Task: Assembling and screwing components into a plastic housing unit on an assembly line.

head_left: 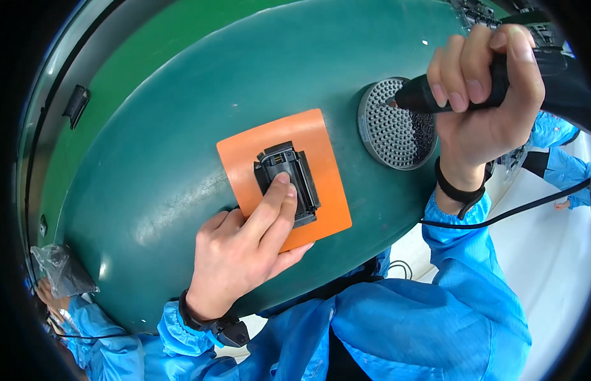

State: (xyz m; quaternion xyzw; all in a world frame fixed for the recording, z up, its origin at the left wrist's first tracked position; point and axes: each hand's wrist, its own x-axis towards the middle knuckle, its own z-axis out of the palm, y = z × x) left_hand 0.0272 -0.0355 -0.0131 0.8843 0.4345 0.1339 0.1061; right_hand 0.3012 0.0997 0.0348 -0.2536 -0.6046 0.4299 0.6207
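Observation:
A black plastic housing (pixel 286 184) with a long slot lies on an orange mat (pixel 251 149) on the green table. My left hand (pixel 235 254) holds it down, index and middle fingertips pressed on its top and the thumb over the mat's near edge. Raised at the right, my right hand (pixel 483 101) is wrapped round a black electric screwdriver (pixel 422 95). The screwdriver's tip points left, over a round metal screw tray (pixel 387 120) with rows of small holes. Dark little screws (pixel 424 136) are heaped on the tray's right side.
A black cable (pixel 505 219) runs in from the right. At the left edge, another person's hand (pixel 51 295) is beside a clear bag (pixel 64 270) of dark contents. Another black part (pixel 76 105) lies beyond the table. Blue-sleeved people (pixel 565 168) are at the right.

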